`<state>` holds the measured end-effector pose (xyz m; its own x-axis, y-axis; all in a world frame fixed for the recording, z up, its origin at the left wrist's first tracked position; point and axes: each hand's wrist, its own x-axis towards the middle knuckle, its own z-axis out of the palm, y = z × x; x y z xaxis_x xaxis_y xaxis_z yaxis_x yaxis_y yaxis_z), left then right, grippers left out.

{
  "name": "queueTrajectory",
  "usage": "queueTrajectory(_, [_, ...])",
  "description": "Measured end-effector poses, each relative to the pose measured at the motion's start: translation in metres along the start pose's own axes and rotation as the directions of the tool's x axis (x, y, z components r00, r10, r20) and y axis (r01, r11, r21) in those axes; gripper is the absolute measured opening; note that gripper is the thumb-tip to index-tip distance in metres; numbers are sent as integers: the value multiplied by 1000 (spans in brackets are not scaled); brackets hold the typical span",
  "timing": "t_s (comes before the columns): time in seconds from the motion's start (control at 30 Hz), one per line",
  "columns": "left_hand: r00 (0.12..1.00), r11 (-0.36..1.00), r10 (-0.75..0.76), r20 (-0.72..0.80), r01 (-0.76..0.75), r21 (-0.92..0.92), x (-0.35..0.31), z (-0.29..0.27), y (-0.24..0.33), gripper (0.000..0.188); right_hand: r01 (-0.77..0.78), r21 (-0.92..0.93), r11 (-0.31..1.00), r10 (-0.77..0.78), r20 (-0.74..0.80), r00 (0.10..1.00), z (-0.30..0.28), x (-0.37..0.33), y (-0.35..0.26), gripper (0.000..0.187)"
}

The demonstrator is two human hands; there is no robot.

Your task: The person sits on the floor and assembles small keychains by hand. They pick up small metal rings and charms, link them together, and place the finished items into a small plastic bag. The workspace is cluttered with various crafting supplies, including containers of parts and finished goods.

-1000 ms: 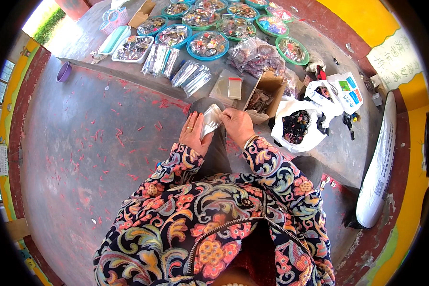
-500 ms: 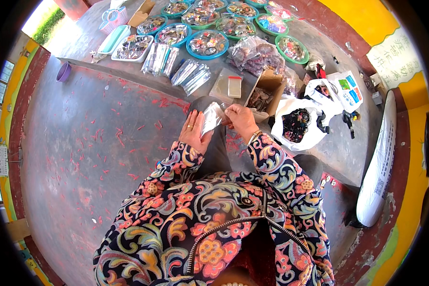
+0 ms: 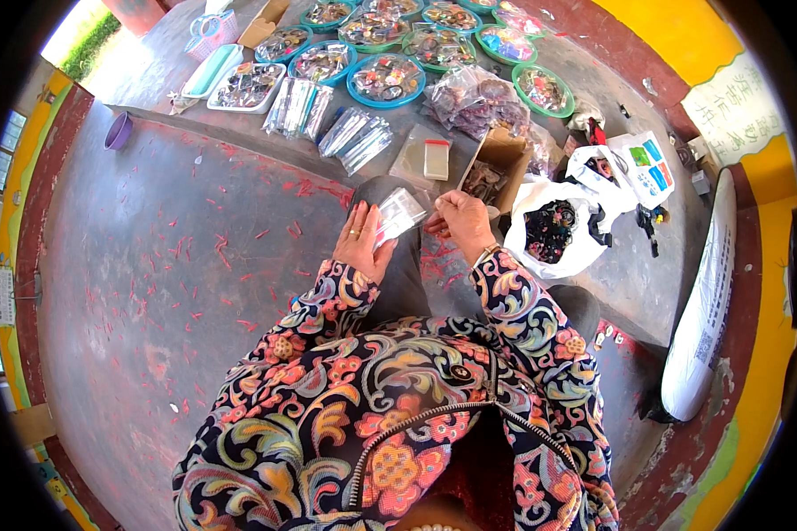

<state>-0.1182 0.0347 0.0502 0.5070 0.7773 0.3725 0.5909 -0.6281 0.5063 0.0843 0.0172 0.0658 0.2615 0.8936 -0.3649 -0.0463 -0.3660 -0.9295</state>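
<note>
On my dark-trousered thigh [image 3: 404,265], my left hand [image 3: 361,241] keeps hold of a small clear plastic bag [image 3: 401,212], its fingers along the bag's left side. The bag is shiny and slanted, and I cannot tell whether there is more than one layer. Just to its right, my right hand [image 3: 463,221] has thumb and fingertips pinched together, apart from the bag. Something small and dark may be between those fingertips, but its kind cannot be made out. Beyond the hands lies a flat stack of clear bags with a red band [image 3: 436,161].
An open cardboard box [image 3: 507,157] with small brownish items stands ahead right, beside a white bag [image 3: 584,252] of dark bits. Packed bundles [image 3: 354,142], blue basins [image 3: 385,81] and green basins [image 3: 542,91] of small goods line the raised ledge. Red scraps [image 3: 221,252] litter the floor.
My right hand has drawn back to the right, off the bag's edge. The bag has tilted and shows flatter, while my left hand stays nearly in place.
</note>
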Motion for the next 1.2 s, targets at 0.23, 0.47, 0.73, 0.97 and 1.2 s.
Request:
queueTrajectory(0.23, [1000,1000,-6,2,6,6,0,1,-2,58,-4,24,1000,5,-37,999,-11,-9,-9,17])
queueTrajectory(0.47, [1000,999,-26,-5,25,-33,-2,-1,-3,58,20,84,996,-4,-184,983,-58,-6,-1,18])
queueTrajectory(0.73, [995,1000,2,103,-3,13,2,-14,-11,66,-62,308,949,99,-104,990,-80,-42,21,14])
queueTrajectory(0.97, [993,994,108,-49,-106,40,5,-33,9,58,-176,480,859,204,-7,979,-72,-71,36,6])
queueTrajectory(1.2, [976,870,149,159,-53,-491,9,-36,48,29,-216,558,801,188,107,976,-63,-92,25,5])
